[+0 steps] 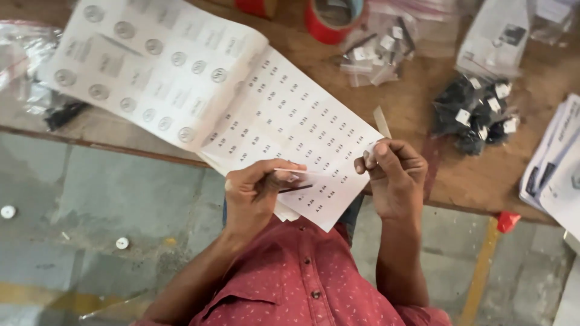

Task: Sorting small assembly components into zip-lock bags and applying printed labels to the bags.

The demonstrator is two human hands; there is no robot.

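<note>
The left hand (257,196) is curled narrow around a thin dark rod (296,189), which sticks out past its thumb toward the right hand, and its fingertips press on the near edge of a white label sheet (290,121). The sheet spreads up and away from this hand, printed with rows of small codes, and it lies over a second sheet (151,66) bearing round grey marks, which reaches far to the upper left of the hand. The right hand (393,178) is just beside the left, level with it, its fingers pinched shut on a small white sticker (371,147) at its thumb tip, touching the right edge of the label sheet. A pale strip (381,122) stands up just above this hand's fingers. Both hands hover over the near edge of a wooden table (423,102), which runs behind them. Beyond the right hand, up and to its right, lies a heap of black parts in small bags (477,115) with white tags. Straight above it sit clear bags (377,51) of small pieces and a red tape roll (329,21). Far to its right are stacked white papers (559,163), and a red cap (507,221) sits near the table edge. Below the hands shows a red dotted shirt (302,284).
</note>
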